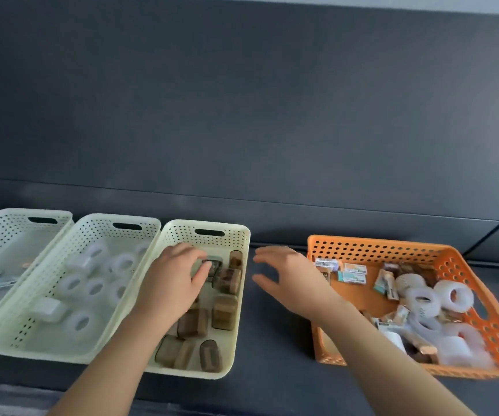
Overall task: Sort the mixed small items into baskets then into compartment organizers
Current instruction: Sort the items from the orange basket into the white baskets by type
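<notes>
Left hand [176,277] curled on a small dark box [213,265] inside the cream basket [182,227], among similar boxes. Right hand [287,274] spread wide, empty, beside the orange basket [362,250] of mixed items. Judged: basket-sorting stage; next, release, then fetch another

A dark grey table [275,349] with a matte top fills the lower part of the view. Behind it rises a dark grey back panel [242,100], plain and smooth. A thin horizontal seam [242,200] crosses the panel low down, just above the table's far edge. At the far right, a black cable [495,226] slants down the panel. A pale strip of wall [392,3] shows along the top edge.
</notes>
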`<state>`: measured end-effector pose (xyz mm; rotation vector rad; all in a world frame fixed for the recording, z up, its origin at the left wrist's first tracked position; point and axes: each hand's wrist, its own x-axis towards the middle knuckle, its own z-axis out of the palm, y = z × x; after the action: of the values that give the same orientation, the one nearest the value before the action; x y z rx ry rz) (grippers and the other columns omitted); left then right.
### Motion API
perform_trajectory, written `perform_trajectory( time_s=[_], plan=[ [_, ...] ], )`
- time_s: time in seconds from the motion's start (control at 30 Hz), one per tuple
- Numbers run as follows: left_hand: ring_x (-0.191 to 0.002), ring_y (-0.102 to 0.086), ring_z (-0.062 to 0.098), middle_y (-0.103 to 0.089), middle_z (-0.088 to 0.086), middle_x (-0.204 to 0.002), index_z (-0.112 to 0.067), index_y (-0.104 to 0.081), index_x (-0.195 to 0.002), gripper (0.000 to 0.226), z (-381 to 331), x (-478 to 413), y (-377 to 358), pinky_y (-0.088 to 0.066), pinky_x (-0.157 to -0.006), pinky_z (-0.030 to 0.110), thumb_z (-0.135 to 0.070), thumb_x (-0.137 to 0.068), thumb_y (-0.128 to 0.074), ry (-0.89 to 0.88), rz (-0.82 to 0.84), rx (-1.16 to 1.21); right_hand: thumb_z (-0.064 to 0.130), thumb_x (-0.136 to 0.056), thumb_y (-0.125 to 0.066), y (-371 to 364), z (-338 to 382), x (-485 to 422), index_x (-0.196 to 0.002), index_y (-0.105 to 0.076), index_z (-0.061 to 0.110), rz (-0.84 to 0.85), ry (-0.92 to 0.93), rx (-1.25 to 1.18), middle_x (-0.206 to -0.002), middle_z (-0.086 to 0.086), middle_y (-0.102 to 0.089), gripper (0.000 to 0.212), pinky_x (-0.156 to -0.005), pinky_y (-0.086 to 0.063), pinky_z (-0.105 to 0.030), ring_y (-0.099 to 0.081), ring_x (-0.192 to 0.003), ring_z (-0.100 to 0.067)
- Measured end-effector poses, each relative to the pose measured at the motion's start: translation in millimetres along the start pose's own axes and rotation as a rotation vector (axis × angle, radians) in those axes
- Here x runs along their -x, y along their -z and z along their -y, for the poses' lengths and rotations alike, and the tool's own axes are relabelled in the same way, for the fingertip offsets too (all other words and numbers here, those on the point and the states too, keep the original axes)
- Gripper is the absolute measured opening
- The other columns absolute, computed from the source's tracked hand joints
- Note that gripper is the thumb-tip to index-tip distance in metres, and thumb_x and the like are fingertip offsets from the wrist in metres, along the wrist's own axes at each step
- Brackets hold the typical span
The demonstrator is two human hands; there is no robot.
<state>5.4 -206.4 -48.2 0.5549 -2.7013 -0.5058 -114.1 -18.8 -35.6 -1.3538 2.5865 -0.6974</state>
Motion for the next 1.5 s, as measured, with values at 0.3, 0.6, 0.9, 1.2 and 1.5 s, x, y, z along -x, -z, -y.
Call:
perform_trajectory(
  time_s=[0.3,0.6,0.9,1.2,1.5],
  plan=[
    [-0.103,-0.055,0.005,-0.063,-0.013,-0.111,-0.025,-0.063,-0.121,0.031,-151.6,-17.1,-48.6,-0.047,-0.088,0.024,-0.035,-0.092,-0.058,-0.293,0.264,0.209,0.029,-0.089,-0.064,96.9,-100.6,107.9,-0.109,-0.07,0.024,0.001,-0.413,0.029,-0.107,0.012,-0.068,0.022,-0.078,-0.049,-0.017,-0.061,-0.092,-0.006],
    [-0.108,-0.057,0.005,-0.062,-0.012,-0.122,-0.026,-0.063,-0.122,0.035,-233.5,-26.0,-120.7,-0.046,-0.096,0.026,-0.034,-0.088,-0.065,-0.233,0.78,0.222,0.05,-0.077,-0.07,103.7,-160.1,152.5,-0.107,-0.07,0.029,0.377,-0.449,-0.145,-0.094,0.02,-0.066,0.037,-0.08,-0.051,-0.017,-0.063,-0.086,0.001],
    [-0.09,-0.06,0.003,-0.065,-0.017,-0.102,-0.028,-0.069,-0.109,0.027,-242.1,-28.5,-142.2,-0.051,-0.08,0.024,-0.03,-0.083,-0.072,-0.202,0.959,0.091,0.021,-0.08,-0.071,98.6,-185.6,148.7,-0.103,-0.069,0.026,0.325,-0.381,-0.312,-0.1,0.01,-0.068,0.024,-0.084,-0.055,-0.025,-0.064,-0.091,-0.006],
    [-0.094,-0.054,0.004,-0.059,-0.017,-0.101,-0.03,-0.063,-0.1,0.014,-236.5,-32.2,-140.9,-0.046,-0.082,0.024,-0.026,-0.087,-0.067,-0.23,0.902,0.122,0.014,-0.089,-0.057,120.1,-209.0,141.8,-0.093,-0.068,0.029,0.002,-0.38,-0.399,-0.096,0.012,-0.066,0.019,-0.055,-0.047,-0.018,-0.063,-0.075,-0.017],
    [-0.094,-0.064,0.006,-0.061,-0.008,-0.111,-0.03,-0.054,-0.118,0.03,-207.5,-41.7,-109.2,-0.054,-0.087,0.03,-0.011,-0.096,-0.051,0.019,0.72,0.376,0.012,-0.088,-0.062,108.3,-197.6,109.0,-0.116,-0.065,0.024,0.163,-0.188,-0.269,-0.106,0.01,-0.064,0.031,-0.081,-0.051,-0.019,-0.056,-0.084,0.0]
  ],
)
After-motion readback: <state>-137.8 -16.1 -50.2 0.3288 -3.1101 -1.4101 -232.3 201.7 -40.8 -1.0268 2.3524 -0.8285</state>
